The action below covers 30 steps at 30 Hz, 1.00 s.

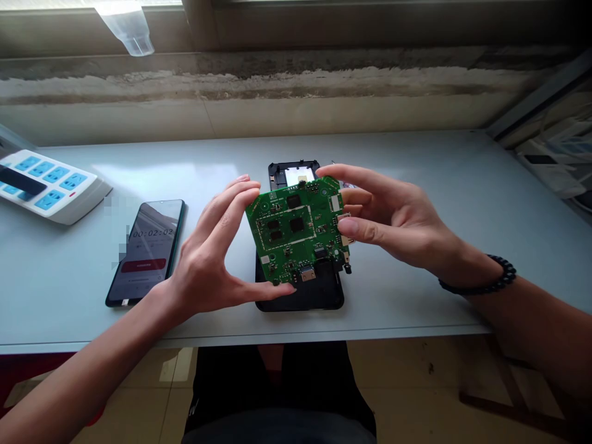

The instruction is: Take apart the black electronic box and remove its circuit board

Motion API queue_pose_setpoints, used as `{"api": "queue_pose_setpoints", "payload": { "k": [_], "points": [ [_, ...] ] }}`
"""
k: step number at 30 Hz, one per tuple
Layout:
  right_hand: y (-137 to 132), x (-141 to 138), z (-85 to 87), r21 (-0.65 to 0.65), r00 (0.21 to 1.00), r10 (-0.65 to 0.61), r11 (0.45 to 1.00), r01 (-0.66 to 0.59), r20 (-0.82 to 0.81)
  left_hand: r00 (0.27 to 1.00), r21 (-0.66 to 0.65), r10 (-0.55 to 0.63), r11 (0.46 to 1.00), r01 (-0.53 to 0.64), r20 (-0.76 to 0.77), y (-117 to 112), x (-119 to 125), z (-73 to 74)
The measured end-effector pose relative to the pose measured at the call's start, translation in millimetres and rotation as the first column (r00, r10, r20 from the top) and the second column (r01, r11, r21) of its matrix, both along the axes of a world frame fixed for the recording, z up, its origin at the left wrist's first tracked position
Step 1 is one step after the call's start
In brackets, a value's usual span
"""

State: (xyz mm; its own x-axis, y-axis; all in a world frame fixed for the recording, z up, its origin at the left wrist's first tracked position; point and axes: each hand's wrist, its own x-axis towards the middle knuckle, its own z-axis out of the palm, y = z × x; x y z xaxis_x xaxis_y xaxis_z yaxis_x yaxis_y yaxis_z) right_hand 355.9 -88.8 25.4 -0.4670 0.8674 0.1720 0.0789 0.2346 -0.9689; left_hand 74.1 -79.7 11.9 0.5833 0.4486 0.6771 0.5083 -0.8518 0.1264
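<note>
A green circuit board point(296, 231) with black chips is held up above the table between both my hands. My left hand point(215, 253) pinches its left edge, thumb under the lower corner and fingers over the top corner. My right hand point(388, 213) grips the right edge with thumb and fingers. Under the board lies a black plastic device casing point(303, 296), partly hidden by it, its far end showing at the back.
A smartphone point(148, 250) showing a timer lies to the left on the pale table point(416, 185). A white power strip point(44, 185) with blue sockets sits at far left. A wall and window sill run behind. A bead bracelet point(485, 283) circles my right wrist.
</note>
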Motion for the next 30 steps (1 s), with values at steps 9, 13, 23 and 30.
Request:
{"api": "queue_pose_setpoints", "payload": {
  "k": [9,13,23,30],
  "points": [
    [-1.2,0.1,-0.2,-0.022,0.999,-0.029,0.999,0.028,-0.032,1.0,0.048,0.019,0.999,-0.018,-0.007,0.7,-0.4,-2.3],
    [0.3,-0.9,-1.2,-0.037,0.998,-0.057,0.998,0.056,-0.037,0.999,0.047,0.044,0.998,-0.043,-0.011,0.3,-1.0,-3.8],
    [3.2,-4.5,-0.1,-0.044,0.997,-0.072,0.997,0.07,-0.031,1.0,0.06,0.02,0.998,-0.019,-0.014,1.8,-0.5,-4.4],
    [3.2,-2.8,-0.4,-0.051,0.997,-0.069,0.996,0.068,-0.02,1.0,0.07,0.01,0.998,-0.01,-0.005,1.5,-0.3,-3.5]
  ]
}}
